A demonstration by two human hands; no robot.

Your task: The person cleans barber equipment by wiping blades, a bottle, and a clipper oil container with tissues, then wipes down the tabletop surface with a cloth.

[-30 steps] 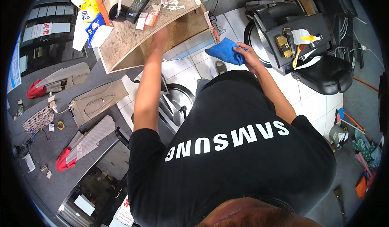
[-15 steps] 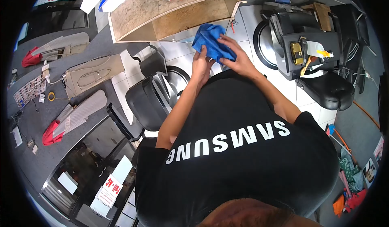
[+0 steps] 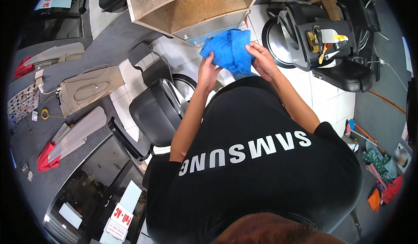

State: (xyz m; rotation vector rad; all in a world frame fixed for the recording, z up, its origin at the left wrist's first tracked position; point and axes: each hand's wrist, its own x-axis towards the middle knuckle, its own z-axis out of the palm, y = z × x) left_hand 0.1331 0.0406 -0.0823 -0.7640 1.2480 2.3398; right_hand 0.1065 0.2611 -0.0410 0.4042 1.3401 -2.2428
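A blue cloth (image 3: 228, 51) is stretched between my two hands in front of my body, and it looks folded over. My left hand (image 3: 208, 73) pinches its left edge, with the thumb on top and the other fingers partly behind it. On the opposite side, my right hand (image 3: 264, 62) grips the right edge between thumb and fingers. Just beyond the cloth stands a worn wooden cabinet (image 3: 152, 6) with an open compartment.
A black salon chair (image 3: 154, 111) stands on the left, near my left arm. Another black chair (image 3: 348, 75) is on the right, with a gold hair clipper (image 3: 312, 41) and other tools on it. White tiles (image 3: 324, 93) cover the floor. Coloured cloths (image 3: 392, 188) lie at lower right.
The cloth was bunched up between my hands and is now spread flatter and wider. My hands have moved apart, the left one outward and the right one slightly outward. The view has shifted a little.
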